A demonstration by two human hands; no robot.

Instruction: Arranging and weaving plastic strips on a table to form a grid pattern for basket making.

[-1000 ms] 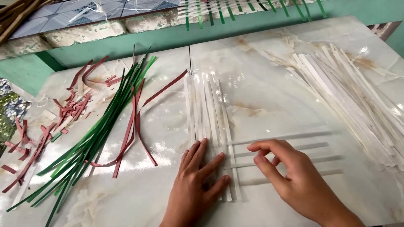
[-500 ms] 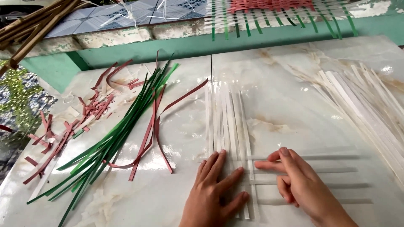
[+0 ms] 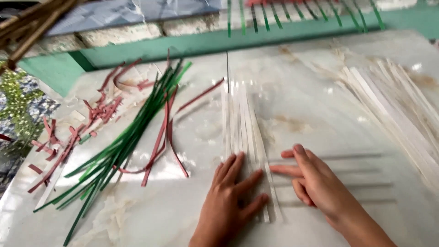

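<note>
Hands press flat on white strips.

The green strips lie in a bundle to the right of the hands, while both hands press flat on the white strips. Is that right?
Not quite. In the head view the green strips lie to the left of the hands, beside the red strips. The rest holds: the left hand and the right hand both press flat on the white strips.

Bright even daylight, soft glare on the glossy marble tabletop, faint shadows, slight motion blur throughout
</note>
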